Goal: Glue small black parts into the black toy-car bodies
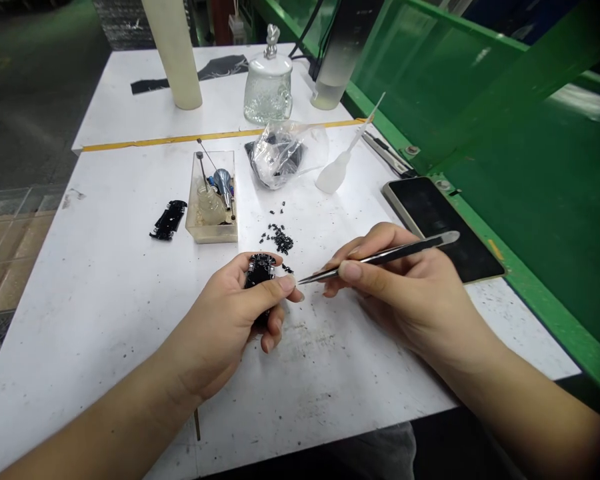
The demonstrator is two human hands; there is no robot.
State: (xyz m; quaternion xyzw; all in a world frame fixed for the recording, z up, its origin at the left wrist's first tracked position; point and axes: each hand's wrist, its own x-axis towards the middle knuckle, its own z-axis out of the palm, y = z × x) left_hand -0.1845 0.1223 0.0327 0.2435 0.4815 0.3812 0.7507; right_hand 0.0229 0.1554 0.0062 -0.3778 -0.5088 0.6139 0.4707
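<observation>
My left hand (pixel 245 300) is closed around a small black plastic part (pixel 261 268), its thumb lying across the part. The lower end of the part is mostly hidden by my fingers. Metal tweezers (pixel 395 253) are held in my right hand (pixel 390 273), with their tips pointing left, close to my left thumb. Whether anything sits in the tips is too small to tell. Behind my left hand, a pile of tiny black pieces (pixel 282 239) lies scattered on the white table (pixel 130 300). Another flat black part (pixel 169 220) rests to the left.
A clear box (pixel 213 233) holds a small jar and tools. Beyond are a plastic bag (pixel 280 157), a squeeze bottle (pixel 333 175) and a lidded glass jar (pixel 268 87). A phone (pixel 445 227) lies right, beside a green frame (pixel 545 307).
</observation>
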